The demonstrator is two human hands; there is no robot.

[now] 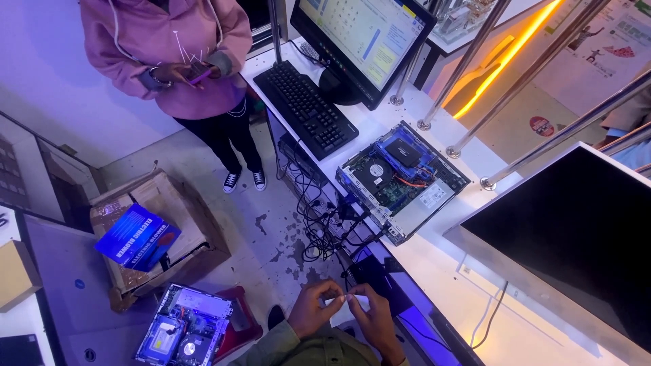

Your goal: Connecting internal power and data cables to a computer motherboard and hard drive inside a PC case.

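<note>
1. Cardboard box (13, 271) sits at the far left edge, on a pale ledge.
2. Next to it a worn carton (178, 224) stands on the floor with a blue box (135, 237) lying across its open top.
3. Below the carton an opened small computer (184, 331) rests on a red stool (243, 324), its boards and drive showing.
4. Above, another person in a pink hoodie (169, 47) stands on the floor and holds a phone (199, 73) in both hands.
5. At the bottom centre, the left hand (313, 308) and the right hand (374, 318) meet fingertip to fingertip, both pinched on a tiny pale part (347, 296); what it is cannot be told, as it is too small. It sits between the two hands, just off the edge of the surface and above the floor.
6. A tangle of black cables (319, 224) hangs between the hands and the white surface (434, 257).
7. On the surface lie a black keyboard (305, 108) and a lit monitor (363, 41), then a second open computer case (401, 179) with a fan and blue parts.
8. At the far right a dark screen (576, 230) lies tilted on the surface, beside slanted metal poles (536, 68).
</note>
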